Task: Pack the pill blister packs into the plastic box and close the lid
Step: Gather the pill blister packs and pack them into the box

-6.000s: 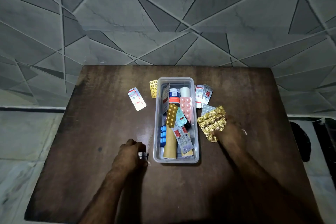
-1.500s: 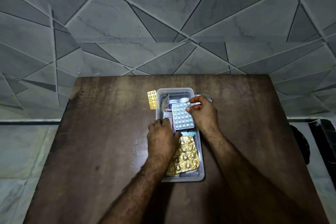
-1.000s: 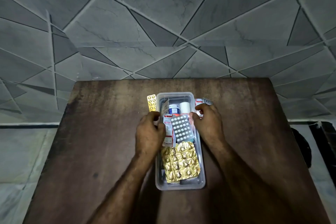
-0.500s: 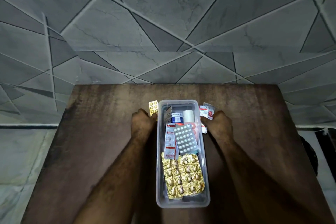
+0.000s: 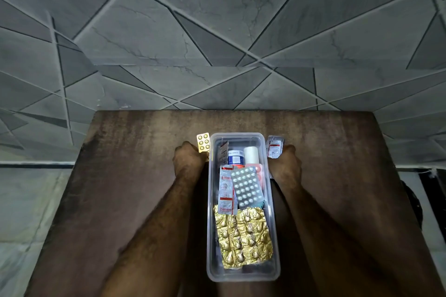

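A box (image 5: 242,275) is sitting on the middle of a table (image 5: 125,200), its long side running away from the person. Inside, a crinkled foil pack (image 5: 243,239) is lying at the near end; beyond it two blister packs (image 5: 247,187) are lying side by side, and behind those two bottles (image 5: 243,155) are lying at the far end. A small strip (image 5: 203,142) is lying just left of the box's far corner, the left hand (image 5: 189,160) touching it. Another pack (image 5: 274,146) is lying just right of the far corner, under the right hand (image 5: 286,166). Both hands are flanking the box.

both hands left the box (image 5: 243,277), perhaps reaching outside packs
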Tool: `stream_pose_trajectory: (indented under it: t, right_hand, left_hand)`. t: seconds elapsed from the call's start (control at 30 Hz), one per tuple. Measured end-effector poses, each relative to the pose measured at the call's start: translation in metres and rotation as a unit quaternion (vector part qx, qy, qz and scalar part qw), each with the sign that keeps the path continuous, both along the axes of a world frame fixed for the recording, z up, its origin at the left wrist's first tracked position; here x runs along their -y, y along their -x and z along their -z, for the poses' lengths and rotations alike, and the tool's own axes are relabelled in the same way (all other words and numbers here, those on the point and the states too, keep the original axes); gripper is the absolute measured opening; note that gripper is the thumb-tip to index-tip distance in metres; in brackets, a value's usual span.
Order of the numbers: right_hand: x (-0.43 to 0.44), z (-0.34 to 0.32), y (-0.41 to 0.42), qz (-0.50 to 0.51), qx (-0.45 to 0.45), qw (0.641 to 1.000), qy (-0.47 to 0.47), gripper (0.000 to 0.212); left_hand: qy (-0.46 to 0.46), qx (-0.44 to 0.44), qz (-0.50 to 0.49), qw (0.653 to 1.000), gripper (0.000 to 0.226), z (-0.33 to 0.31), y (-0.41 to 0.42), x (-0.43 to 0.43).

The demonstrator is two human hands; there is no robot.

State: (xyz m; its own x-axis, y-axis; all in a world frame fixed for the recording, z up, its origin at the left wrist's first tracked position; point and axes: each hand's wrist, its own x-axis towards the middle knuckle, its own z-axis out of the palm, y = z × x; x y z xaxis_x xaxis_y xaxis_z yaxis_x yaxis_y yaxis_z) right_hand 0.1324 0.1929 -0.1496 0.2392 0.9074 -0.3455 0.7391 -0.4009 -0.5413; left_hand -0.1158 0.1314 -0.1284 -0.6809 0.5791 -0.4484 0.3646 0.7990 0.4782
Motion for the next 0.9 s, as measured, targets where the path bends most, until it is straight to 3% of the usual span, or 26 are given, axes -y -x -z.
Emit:
stream_pose_trajectory:
  t: [0.17,0.47,0.6,0.77,0.9]
  right_hand:
    - [0.021,-0.056,0.014,-0.007,0.023,0.999,-0.021,0.072]
    - [0.020,-0.056,0.003,-0.029,0.023,0.999,0.006,0.052]
    - [0.020,-0.055,0.000,-0.024,-0.015,0.999,0.034,0.045]
    - [0.019,-0.056,-0.003,-0.015,-0.054,0.997,0.050,0.035]
    - [0.021,-0.059,-0.006,0.001,-0.102,0.994,0.031,0.022]
  left_hand:
    - [-0.001,0.000,0.005,1.000,0.041,-0.003,0.000,-0.001]
    - [-0.006,-0.017,0.000,1.000,0.054,-0.020,-0.013,-0.005]
    - [0.006,-0.011,-0.011,1.000,0.061,-0.024,-0.010,-0.003]
    - [0.014,0.002,-0.042,0.999,0.054,-0.026,0.001,0.009]
    - [0.013,0.060,-0.092,0.994,0.052,-0.027,0.010,0.015]
